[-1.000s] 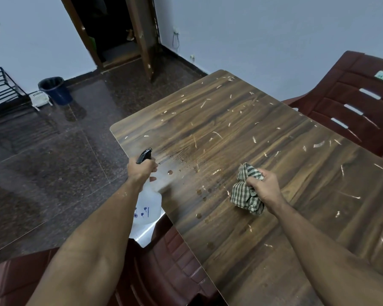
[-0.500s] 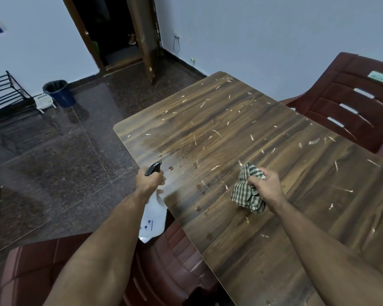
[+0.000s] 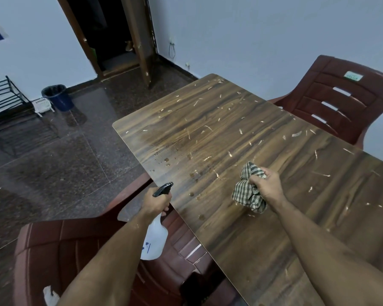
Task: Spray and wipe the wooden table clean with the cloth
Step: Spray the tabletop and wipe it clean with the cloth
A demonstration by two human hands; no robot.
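While the left hand (image 3: 156,203) is wrapped around the neck of the white spray bottle (image 3: 154,240), low and left of centre in the frame, its black nozzle (image 3: 164,188) points over the counter (image 3: 208,120) edge, probably so the mist lands on the wood and not on the floor. Dark droplets (image 3: 166,160) lie near that edge. The right hand (image 3: 266,187), right of centre, has its grip pressed together on the bunched checked cloth (image 3: 248,188), which rests on the wood, ready for wiping. Pale scraps (image 3: 296,134) are scattered over most of the surface, so I judge the cleaning has hardly begun. A maroon plastic chair (image 3: 341,100) stands at the upper right.
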